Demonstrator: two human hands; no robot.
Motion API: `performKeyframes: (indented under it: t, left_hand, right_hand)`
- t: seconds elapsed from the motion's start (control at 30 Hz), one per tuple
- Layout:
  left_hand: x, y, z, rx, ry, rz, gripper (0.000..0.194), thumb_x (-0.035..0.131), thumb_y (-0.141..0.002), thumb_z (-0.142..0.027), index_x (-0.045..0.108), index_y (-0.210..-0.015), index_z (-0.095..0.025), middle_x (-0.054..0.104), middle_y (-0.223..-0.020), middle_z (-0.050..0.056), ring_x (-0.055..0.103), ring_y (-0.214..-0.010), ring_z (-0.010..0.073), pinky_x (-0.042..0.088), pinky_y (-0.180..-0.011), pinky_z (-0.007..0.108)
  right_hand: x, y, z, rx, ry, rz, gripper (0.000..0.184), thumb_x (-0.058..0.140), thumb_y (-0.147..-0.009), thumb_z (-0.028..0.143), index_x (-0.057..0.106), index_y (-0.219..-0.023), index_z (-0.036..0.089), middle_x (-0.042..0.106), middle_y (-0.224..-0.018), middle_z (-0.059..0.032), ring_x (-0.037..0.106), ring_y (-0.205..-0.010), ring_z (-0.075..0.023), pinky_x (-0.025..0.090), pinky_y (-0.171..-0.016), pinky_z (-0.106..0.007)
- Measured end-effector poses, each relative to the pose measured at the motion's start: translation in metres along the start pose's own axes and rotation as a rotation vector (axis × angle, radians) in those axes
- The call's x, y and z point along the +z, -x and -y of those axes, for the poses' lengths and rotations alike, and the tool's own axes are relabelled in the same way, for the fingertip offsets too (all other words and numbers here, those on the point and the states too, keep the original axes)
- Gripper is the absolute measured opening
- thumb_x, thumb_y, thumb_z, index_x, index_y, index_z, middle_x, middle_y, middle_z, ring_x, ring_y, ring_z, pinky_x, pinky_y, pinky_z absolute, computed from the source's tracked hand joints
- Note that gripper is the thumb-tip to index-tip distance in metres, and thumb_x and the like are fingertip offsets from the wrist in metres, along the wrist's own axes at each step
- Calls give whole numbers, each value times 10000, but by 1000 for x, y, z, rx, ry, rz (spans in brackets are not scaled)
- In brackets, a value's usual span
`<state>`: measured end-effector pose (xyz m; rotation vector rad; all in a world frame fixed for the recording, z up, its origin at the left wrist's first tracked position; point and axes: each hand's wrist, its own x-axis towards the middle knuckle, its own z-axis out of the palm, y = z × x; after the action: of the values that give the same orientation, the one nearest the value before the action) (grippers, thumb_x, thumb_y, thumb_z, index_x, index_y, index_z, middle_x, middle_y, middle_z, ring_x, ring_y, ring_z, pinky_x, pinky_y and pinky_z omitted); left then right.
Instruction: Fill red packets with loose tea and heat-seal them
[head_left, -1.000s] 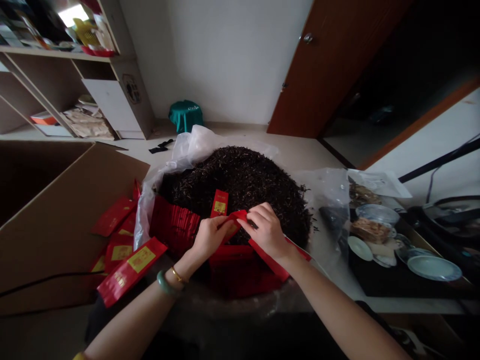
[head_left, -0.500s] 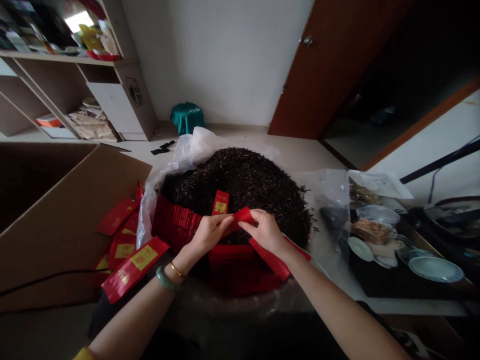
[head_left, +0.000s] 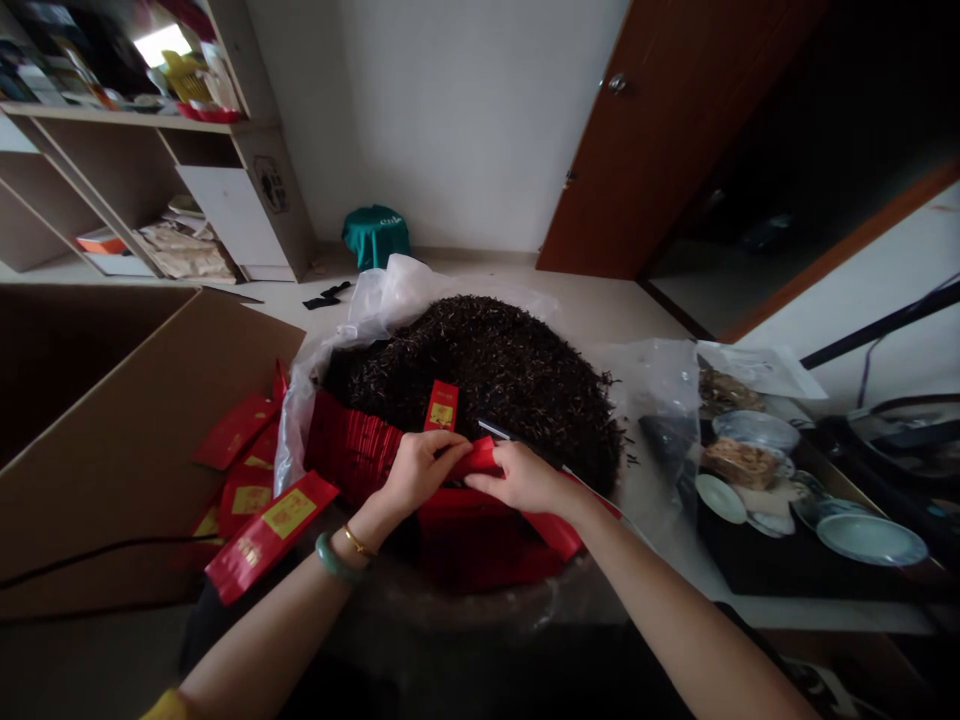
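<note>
A big heap of dark loose tea leaves lies on a clear plastic sheet in front of me. Both my hands hold one small red packet over the near edge of the heap. My left hand pinches its left end, and my right hand grips its right end, fingers closed. Another red packet with a yellow label stands upright in the tea just behind my hands. A row of red packets stands to the left of my hands.
Several red packets lie in an open cardboard box at the left. A dark tray with bowls and plates sits at the right. Shelves, a green stool and a brown door stand behind.
Both hands have dropped slightly and drawn nearer me with the packet, and the right hand has closed down over its end.
</note>
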<state>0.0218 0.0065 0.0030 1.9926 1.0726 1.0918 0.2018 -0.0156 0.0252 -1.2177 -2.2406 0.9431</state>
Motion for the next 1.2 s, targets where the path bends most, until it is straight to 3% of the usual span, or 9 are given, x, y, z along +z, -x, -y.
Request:
performKeyframes:
  t: [0.1,0.3,0.53,0.63,0.7,0.77,0.9,1.07,1.2]
  left_hand:
    - [2,0,0,57,-53,-12,123,617,-808,-209,720,-758,-164,726,-691,6,645,-595,119,473,-572,178]
    - [-10,-10,-1,91,-123,3,138,605,-822,-217,711,-744,-175,730,-743,16,666,-682,141,499,-657,209]
    - [-7,-7,3,183,-166,-27,191,562,-861,-259,705,-758,-186,730,-783,40,674,-736,157,521,-704,253]
    - [-3,-5,6,285,-337,-107,195,533,-871,-262,692,-953,-186,728,-940,76,650,-962,225,496,-867,380]
    - [-2,-3,7,409,-440,-57,341,548,-849,-280,602,-1167,-168,672,-1131,114,547,-1163,275,394,-1007,489]
    - [-1,-3,8,509,-487,53,537,580,-813,-313,473,-1306,-130,586,-1265,154,469,-1248,295,323,-1067,524]
    - [1,-3,15,532,-532,119,581,551,-820,-240,376,-1362,-122,552,-1280,165,476,-1228,281,341,-1069,516]
    - [2,-3,20,487,-548,96,463,535,-814,-155,460,-1270,-138,562,-1191,145,494,-1160,288,369,-1040,533]
    - [2,-2,16,457,-565,147,441,561,-799,-152,480,-1232,-136,557,-1132,135,530,-1040,272,467,-925,469]
  right_hand:
    - [2,-2,-1,109,-54,26,296,493,-872,315,659,-666,183,606,-601,4,549,-613,-156,443,-655,-302]
    - [7,-5,-2,12,-91,-45,211,499,-862,243,701,-844,187,668,-792,-37,570,-890,-205,402,-925,-385]
    - [15,-8,-12,143,-354,12,323,492,-877,426,699,-817,185,689,-777,-18,610,-855,-213,446,-917,-403]
    - [15,-11,-15,165,-530,-82,394,530,-833,529,694,-952,190,703,-934,-36,603,-973,-232,405,-988,-425]
    - [13,-11,-16,172,-670,-146,443,558,-803,568,680,-1024,205,697,-1010,-42,589,-1035,-236,362,-1035,-437]
    - [11,-10,-15,200,-789,-173,447,580,-789,569,679,-1037,210,695,-1034,-45,584,-1058,-235,336,-1054,-447]
    - [10,-8,-12,269,-986,-154,393,646,-755,523,701,-970,198,713,-994,-42,593,-1045,-227,309,-1069,-449]
    - [16,-11,-4,278,-1239,-149,304,714,-697,436,712,-881,195,724,-941,-31,605,-1028,-219,341,-1040,-424]
    - [19,-13,-4,320,-1251,-168,282,725,-670,422,707,-799,171,726,-833,-32,630,-969,-227,371,-1003,-413]
